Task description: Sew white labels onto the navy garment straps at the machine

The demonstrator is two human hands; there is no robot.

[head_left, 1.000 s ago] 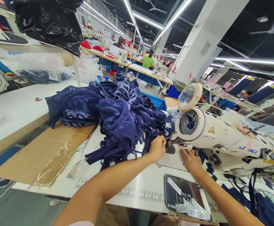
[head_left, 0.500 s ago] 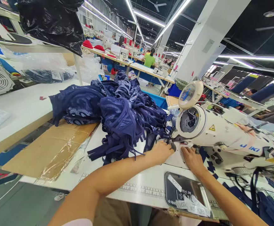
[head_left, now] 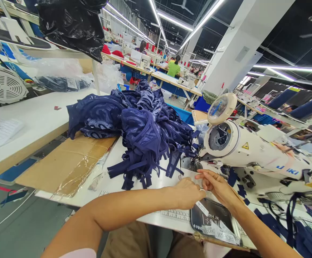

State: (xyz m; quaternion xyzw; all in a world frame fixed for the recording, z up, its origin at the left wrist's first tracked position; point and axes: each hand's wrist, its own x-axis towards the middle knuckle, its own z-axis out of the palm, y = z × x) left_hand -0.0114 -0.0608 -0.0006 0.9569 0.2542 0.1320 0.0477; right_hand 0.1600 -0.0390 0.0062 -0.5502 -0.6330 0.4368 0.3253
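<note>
My left hand [head_left: 189, 193] is closed in front of the sewing machine [head_left: 252, 147], its fingers curled in. A thin loop shows above its knuckles, but what the fingers hold is hidden. Close beside it on the right, my right hand [head_left: 213, 182] has its index finger stretched left and its other fingers bent in towards the thumb. Anything pinched there is too small to make out. Both hands are over the table's near side, between the needle plate [head_left: 192, 164] and a dark tray [head_left: 212, 218] with white labels [head_left: 220, 233]. A heap of navy bras [head_left: 142, 132] lies to the left.
Flattened cardboard [head_left: 64, 165] lies under the heap's left side. A printed ruler [head_left: 172, 215] runs along the table's front edge. Navy scraps [head_left: 242, 191] lie beneath the machine arm. A black plastic bag [head_left: 72, 28] is at upper left; a person in green [head_left: 173, 68] sits farther back.
Both hands have drawn back from the needle area towards me and come together above the tray. The needle plate is now uncovered. The view has shifted slightly.
</note>
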